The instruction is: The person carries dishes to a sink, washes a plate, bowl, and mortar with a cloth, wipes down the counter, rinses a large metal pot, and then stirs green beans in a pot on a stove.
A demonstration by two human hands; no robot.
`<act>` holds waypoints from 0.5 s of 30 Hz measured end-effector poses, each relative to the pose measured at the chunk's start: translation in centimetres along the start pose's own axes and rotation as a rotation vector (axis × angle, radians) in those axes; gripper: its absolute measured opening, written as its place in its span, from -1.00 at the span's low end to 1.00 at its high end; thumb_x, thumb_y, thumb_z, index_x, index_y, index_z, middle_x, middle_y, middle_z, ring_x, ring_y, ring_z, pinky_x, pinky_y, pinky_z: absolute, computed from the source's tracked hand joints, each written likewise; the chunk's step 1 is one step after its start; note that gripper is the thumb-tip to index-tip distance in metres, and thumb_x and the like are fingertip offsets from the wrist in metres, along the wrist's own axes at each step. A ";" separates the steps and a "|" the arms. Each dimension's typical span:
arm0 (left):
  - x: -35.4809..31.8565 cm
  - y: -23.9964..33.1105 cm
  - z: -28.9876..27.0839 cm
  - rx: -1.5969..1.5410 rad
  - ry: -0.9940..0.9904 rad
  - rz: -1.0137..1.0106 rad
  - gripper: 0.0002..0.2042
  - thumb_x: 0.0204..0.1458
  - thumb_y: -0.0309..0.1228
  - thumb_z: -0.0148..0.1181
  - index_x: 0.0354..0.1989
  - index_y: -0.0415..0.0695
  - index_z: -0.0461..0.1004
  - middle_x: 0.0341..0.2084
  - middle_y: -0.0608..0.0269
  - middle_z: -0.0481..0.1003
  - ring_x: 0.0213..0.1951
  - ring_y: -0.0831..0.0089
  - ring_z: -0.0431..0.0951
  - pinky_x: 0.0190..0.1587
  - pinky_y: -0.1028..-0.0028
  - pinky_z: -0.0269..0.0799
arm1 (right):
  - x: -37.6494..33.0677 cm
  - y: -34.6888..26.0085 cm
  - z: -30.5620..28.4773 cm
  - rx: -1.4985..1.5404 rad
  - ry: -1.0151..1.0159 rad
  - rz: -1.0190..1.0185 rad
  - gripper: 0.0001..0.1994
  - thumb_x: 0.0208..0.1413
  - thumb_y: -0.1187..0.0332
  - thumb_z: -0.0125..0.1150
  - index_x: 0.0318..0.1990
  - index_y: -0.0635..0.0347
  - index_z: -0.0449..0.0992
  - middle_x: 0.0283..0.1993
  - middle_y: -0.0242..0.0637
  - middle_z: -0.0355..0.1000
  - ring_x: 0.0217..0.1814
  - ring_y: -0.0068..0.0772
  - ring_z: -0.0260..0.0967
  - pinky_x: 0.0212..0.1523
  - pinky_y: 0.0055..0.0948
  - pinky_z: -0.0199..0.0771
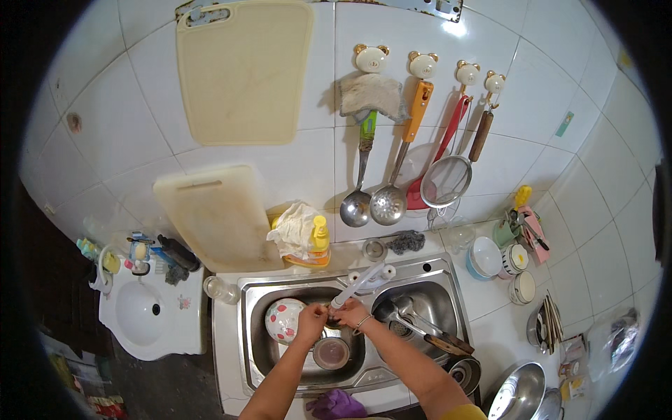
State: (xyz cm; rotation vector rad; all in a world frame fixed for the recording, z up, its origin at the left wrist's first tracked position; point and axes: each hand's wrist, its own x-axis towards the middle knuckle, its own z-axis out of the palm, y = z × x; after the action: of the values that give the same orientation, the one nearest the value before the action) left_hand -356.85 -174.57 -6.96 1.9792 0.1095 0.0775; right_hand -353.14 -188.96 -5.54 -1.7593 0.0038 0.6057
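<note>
A small dark thing (334, 323), mostly hidden by the hands, was in the left basin (264, 353) of the steel sink, below the end of the white tap (358, 283). The left hand (312, 321) stood at its nine o'clock, fingers bent and bunched close together; the right hand (352, 314) stood at its three o'clock, with a bracelet (362, 324) at the wrist and fingers curled in toward it. Whether either hand was pinching it or only touching it, I could not tell. The step in hand looked like rinsing or rubbing this piece at the tap, though running water could not be made out. The next move seemed to call for a sure hold on the piece, turned beneath the spout, with the knuckles kept off the spotted bowl (284, 320) near the left hand at nine o'clock. At six o'clock from the hands, a round pinkish dish (331, 353) sat in the same basin, and farther that way a purple cloth (336, 404) lay at the sink's near edge. At three o'clock, long-handled spoons (387, 309) lay in the other basin. Farther out, a yellow pump bottle (319, 235) stood toward twelve o'clock, a cutting board (218, 220) leaned on the wall toward ten, and a large steel bowl (516, 393) sat toward four.
</note>
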 end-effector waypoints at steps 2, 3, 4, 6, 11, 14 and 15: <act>-0.6 -1.0 -0.4 -0.131 0.027 -0.156 -0.86 -0.08 -0.46 0.02 -0.56 -0.27 0.42 -0.73 0.20 0.41 -0.62 0.49 0.39 -0.54 0.49 0.30 | -0.1 -0.2 0.9 0.420 -0.109 0.195 -0.81 0.00 0.27 0.11 -0.50 0.18 0.42 -0.58 -0.32 0.38 -0.59 -0.43 0.33 -0.61 -0.49 0.33; -0.8 -1.5 -0.7 -0.196 0.042 -0.234 -0.86 -0.07 -0.46 0.01 -0.56 -0.27 0.42 -0.74 0.21 0.40 -0.63 0.49 0.39 -0.54 0.51 0.29 | 0.2 -0.2 1.1 0.472 -0.135 0.231 -0.79 0.00 0.26 0.13 -0.53 0.18 0.41 -0.62 -0.35 0.35 -0.62 -0.48 0.30 -0.64 -0.52 0.30; -0.9 -0.9 -1.1 -0.172 0.010 -0.285 -0.85 -0.06 -0.46 0.00 -0.57 -0.26 0.42 -0.74 0.22 0.40 -0.62 0.50 0.39 -0.55 0.53 0.29 | 0.3 -0.1 1.2 0.526 -0.158 0.271 -0.77 0.00 0.25 0.14 -0.57 0.18 0.40 -0.65 -0.38 0.33 -0.66 -0.52 0.27 -0.66 -0.55 0.27; -1.1 1.0 -2.2 -0.133 -0.056 -0.385 -0.83 -0.05 -0.45 -0.01 -0.59 -0.26 0.42 -0.74 0.25 0.40 -0.61 0.52 0.39 -0.55 0.57 0.28 | 0.3 -0.1 1.2 0.401 -0.110 0.219 -0.72 0.01 0.22 0.12 -0.62 0.18 0.37 -0.71 -0.36 0.31 -0.71 -0.50 0.24 -0.67 -0.53 0.25; -1.5 -1.4 -1.1 -0.210 -0.218 -0.353 -0.66 0.09 -0.22 -0.08 -0.29 -0.29 0.46 -0.50 0.29 0.47 -0.41 0.57 0.38 -0.28 0.59 0.27 | 0.7 1.8 1.0 0.117 0.037 -0.110 -0.76 -0.02 0.29 0.10 -0.59 0.28 0.43 -0.66 -0.29 0.37 -0.59 -0.44 0.33 -0.47 -0.50 0.32; -1.2 -0.2 0.0 -0.433 -0.167 -0.329 -0.66 0.10 -0.24 -0.09 -0.14 -0.27 0.40 -0.37 0.30 0.45 -0.32 0.58 0.35 -0.21 0.61 0.24 | 1.0 1.8 -0.9 -0.494 0.240 -0.296 -0.81 -0.07 0.34 0.01 -0.35 0.23 0.48 -0.42 -0.12 0.42 -0.33 -0.20 0.38 -0.27 -0.39 0.35; -1.3 -1.2 0.5 -0.416 -0.175 -0.324 -0.56 0.08 -0.11 -0.11 -0.03 -0.21 0.33 -0.24 0.27 0.40 -0.19 0.53 0.32 -0.15 0.54 0.21 | 1.9 2.6 -1.4 -0.566 0.284 -0.390 -0.78 -0.07 0.33 -0.01 -0.29 0.21 0.47 -0.36 -0.08 0.41 -0.27 -0.16 0.37 -0.21 -0.36 0.34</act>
State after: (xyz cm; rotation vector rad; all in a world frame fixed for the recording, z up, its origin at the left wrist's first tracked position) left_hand -358.12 -174.71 -8.25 1.5242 0.2754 -0.2635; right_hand -351.76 -190.40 -8.43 -2.3011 -0.3356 0.0622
